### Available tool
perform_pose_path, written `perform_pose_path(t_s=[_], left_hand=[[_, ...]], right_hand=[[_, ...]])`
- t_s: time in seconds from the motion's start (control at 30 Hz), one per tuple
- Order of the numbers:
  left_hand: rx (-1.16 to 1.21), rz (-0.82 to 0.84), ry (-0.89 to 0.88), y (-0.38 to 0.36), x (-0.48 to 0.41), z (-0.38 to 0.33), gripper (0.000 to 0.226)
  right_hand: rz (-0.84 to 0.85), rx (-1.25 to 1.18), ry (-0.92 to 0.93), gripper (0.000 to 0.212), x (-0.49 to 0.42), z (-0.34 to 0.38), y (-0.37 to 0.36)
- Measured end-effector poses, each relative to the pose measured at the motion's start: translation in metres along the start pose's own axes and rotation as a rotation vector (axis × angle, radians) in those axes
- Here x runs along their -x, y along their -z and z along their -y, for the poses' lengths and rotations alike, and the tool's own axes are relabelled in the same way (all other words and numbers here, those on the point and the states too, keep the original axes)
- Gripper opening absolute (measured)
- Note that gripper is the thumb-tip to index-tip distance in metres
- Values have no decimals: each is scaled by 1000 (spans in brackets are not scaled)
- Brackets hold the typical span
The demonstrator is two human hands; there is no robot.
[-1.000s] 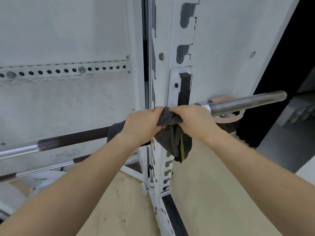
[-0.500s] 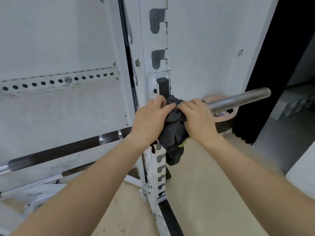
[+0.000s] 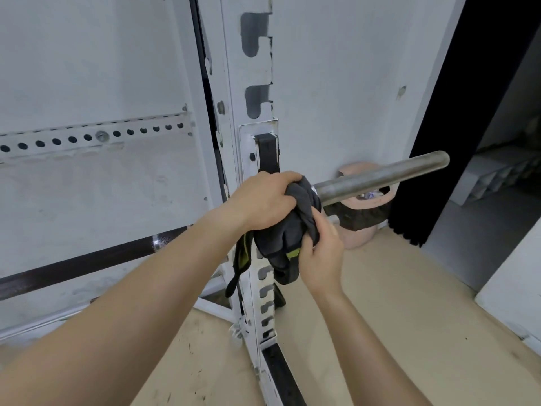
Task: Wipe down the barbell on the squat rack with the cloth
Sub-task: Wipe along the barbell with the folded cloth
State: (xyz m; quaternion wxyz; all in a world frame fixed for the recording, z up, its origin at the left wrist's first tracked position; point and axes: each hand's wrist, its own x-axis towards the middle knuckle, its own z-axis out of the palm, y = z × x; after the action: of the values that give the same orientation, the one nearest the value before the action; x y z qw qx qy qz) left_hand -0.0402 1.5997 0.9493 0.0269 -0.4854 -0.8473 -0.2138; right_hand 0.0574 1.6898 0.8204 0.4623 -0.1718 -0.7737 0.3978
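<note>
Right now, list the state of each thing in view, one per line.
Barbell: resting across the squat rack, sleeve end bare.
Cloth: bunched over the bar at the upright, tails hanging.
Left hand: closed on the cloth from above.
Right hand: gripping the cloth from below.
Squat rack: upright, white.

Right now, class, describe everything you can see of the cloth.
The cloth is dark grey, soft fabric with a yellow-green trim, bunched around the barbell beside the white rack upright. The left hand clamps it from above; the right hand grips its lower folds. A loose strip hangs down on the left.
</note>
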Motion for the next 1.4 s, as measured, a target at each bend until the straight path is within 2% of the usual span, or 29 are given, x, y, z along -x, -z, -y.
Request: perform_pose_path(t_s=[0.13,0.23,0.37,0.43,0.5,0.63,0.7,0.73,0.77,0.83,0.9,1.0,1.1,1.23,1.4], left_hand=[[-43,-27,-8,-6,-2,-6,53],[-70,-197,-126,-17,8,-8,48],[-98,-310,-331,-32,15,-9,45],[-78,-362,-384,-36,14,-8,43],[65,-434,-343,-33,5,-10,44],[333,-625,-219,-13,-32,-39,42],[343,-611,-181,-12,-55,-52,40],[273,-520,-140,-15,-67,-51,38],[155,-366,-63,-22,-77,-49,35],[-154,-44,73,-42,-81,-42,31],[-356,-10,34,-59,-77,-37,30],[-381,43,21,-56,-87,-38,31],[-401,151,63,-48,-99,-41,34],[-485,82,28,-53,-96,-45,33],[-541,4,-17,-62,-87,-42,35]], right_hand=[[-92,-225,-174,55,3,11,-5],[-147,-445,-315,49,6,12,-8],[-121,-729,-609,33,6,8,-6],[-69,-791,-709,28,6,14,7],[-105,-781,-650,26,0,23,25],[-308,-811,-338,30,-47,46,49],[-353,-623,-229,37,-72,47,48],[-343,-437,-188,42,-82,39,46],[-285,-211,-149,46,-90,26,44],[-58,184,-37,45,-97,-1,45],[142,380,138,37,-99,-29,46],[205,515,277,20,-114,-43,51],[231,600,270,16,-135,-37,51],[180,708,224,16,-140,-36,44],[251,717,247,21,-139,-45,56]])
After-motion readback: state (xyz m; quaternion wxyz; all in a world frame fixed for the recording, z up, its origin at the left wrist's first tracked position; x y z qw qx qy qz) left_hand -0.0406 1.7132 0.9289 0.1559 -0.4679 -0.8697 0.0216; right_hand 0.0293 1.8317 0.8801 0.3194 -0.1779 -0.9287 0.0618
